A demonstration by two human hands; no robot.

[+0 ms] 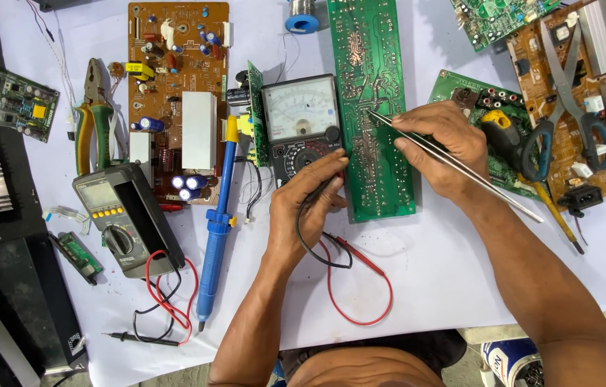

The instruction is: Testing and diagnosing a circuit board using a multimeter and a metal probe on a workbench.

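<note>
A long green circuit board [378, 165] lies solder side up in the middle of the white table. My right hand [442, 147] holds long metal tweezers [460, 166] with their tips touching the board near its centre. My left hand [308, 208] grips a black test probe [323, 192] pointed at the board's left edge. A loose red probe [355, 252] with its red lead lies just below that hand. An analog multimeter [301, 122] with a white dial stands beside the board's left edge, above my left hand.
A blue desoldering pump [215, 236], a digital multimeter [125, 215] with red and black leads, green-handled pliers [93, 115] and a brown circuit board [177, 93] lie to the left. Scissors [568, 107], a yellow-handled screwdriver [525, 165] and more boards lie at right. A solder spool [303, 18] sits at top.
</note>
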